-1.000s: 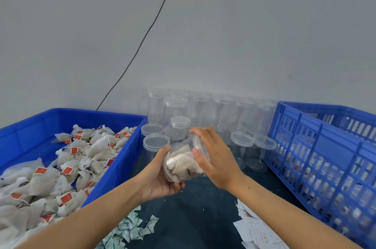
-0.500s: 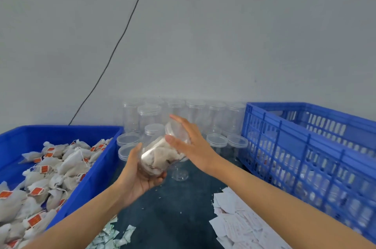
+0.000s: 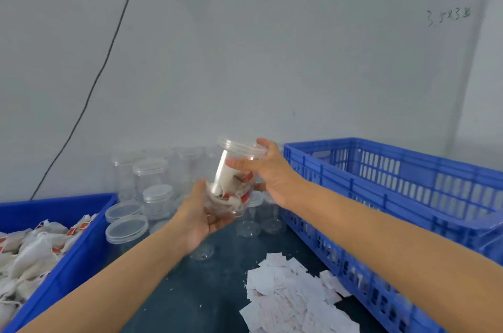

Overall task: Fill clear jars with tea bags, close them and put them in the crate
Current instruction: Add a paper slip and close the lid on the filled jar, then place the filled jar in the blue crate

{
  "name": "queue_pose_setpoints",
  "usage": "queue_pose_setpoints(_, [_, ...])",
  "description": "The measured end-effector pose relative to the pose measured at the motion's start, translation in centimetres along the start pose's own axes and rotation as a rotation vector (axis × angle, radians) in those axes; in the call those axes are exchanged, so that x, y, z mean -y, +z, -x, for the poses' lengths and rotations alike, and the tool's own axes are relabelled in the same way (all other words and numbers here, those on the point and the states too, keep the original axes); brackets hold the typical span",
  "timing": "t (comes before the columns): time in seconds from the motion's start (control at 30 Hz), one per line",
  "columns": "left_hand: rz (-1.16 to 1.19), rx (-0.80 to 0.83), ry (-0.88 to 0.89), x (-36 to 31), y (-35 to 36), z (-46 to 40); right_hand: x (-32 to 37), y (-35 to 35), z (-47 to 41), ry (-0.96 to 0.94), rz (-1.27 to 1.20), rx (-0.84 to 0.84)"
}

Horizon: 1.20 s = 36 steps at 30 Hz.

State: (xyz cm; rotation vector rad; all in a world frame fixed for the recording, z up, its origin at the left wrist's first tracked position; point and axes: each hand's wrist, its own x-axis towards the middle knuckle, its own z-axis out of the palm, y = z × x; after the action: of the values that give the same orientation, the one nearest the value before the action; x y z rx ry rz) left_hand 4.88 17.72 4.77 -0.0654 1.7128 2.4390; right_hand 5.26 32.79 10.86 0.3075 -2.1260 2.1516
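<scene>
A grey wall (image 3: 272,46) fills the upper view, with a thin black cable (image 3: 109,54) running down it on the left and faint handwriting (image 3: 447,16) on the right. Below lies a dark table (image 3: 190,291). At the right stands a blue slatted crate (image 3: 408,182); at the left, a solid blue bin (image 3: 68,251) holds a heap of white tea bags (image 3: 30,253) with red tags. A scatter of white paper slips (image 3: 294,297) lies on the table just beside the crate. Empty clear jars (image 3: 152,177), some lidded, stand in a group against the wall between bin and crate. Both hands hold one filled jar (image 3: 231,191) in the air above the table, near the crate's left end, tilted with its top toward the crate. The left hand (image 3: 201,215) cups and grips its base. The right hand (image 3: 269,172) grips the upper part, thumb across the side and fingers curled at the clear lid (image 3: 241,146) sitting on the jar's mouth.
</scene>
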Motion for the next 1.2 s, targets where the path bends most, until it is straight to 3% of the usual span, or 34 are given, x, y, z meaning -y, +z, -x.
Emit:
queue_pose_setpoints(0.1, [-0.311,-0.149,0.351,-1.7,2.9,-1.6,2.0,-3.1,-1.1,-0.008,0.113,0.004])
queue_pose_setpoints(0.2, [-0.52,0.006,0.661,-4.2,6.5,-3.2,3.5,-6.2,-2.8,-0.034,0.163,-0.028])
queue_pose_setpoints(0.33, [-0.677,0.179,0.764,-7.0,12.3,-6.4,4.9,-10.9,-5.8,-0.023,0.124,-0.192])
queue_pose_setpoints(0.57, [-0.772,0.288,0.693,-5.8,20.7,-14.7,3.9,-19.5,-10.3,-0.045,0.267,-0.345])
queue_pose_setpoints(0.83, [-1.025,0.381,0.621,-2.1,27.0,-22.1,-0.4,-26.4,-13.9,0.169,0.328,-0.487])
queue_pose_setpoints(1.03, [-1.383,0.565,0.335,0.8,28.4,-25.1,-5.7,-28.6,-14.9,0.446,0.485,-0.423])
queue_pose_setpoints(1.2, [-1.651,0.643,0.088,2.0,29.9,-25.5,-9.2,-29.7,-14.8,0.567,0.581,-0.339])
